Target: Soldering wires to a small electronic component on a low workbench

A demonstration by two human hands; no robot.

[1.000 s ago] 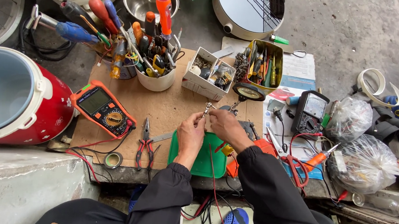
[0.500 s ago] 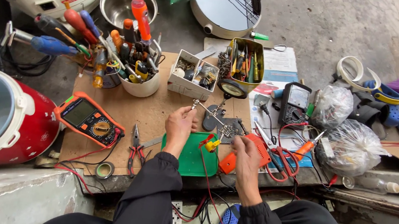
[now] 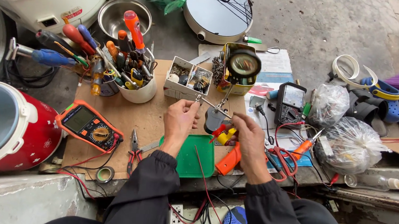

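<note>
- Helping-hand stand (image 3: 218, 112) with its magnifier (image 3: 243, 63) sits mid-worktop (image 3: 114, 120), lens raised over the clip arm, seemingly so small work can be seen close up.
- Left hand (image 3: 179, 120) pinches the clip end (image 3: 198, 98) of the arm between thumb and fingers, apparently steadying it.
- Right hand (image 3: 249, 139) is curled shut around red and yellow clips (image 3: 223, 134), their leads trailing towards the person.
- Green tray (image 3: 191, 156) lies just below, likely to catch loose bits.

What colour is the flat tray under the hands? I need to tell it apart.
Green, seen in the head view: the tray.
</note>
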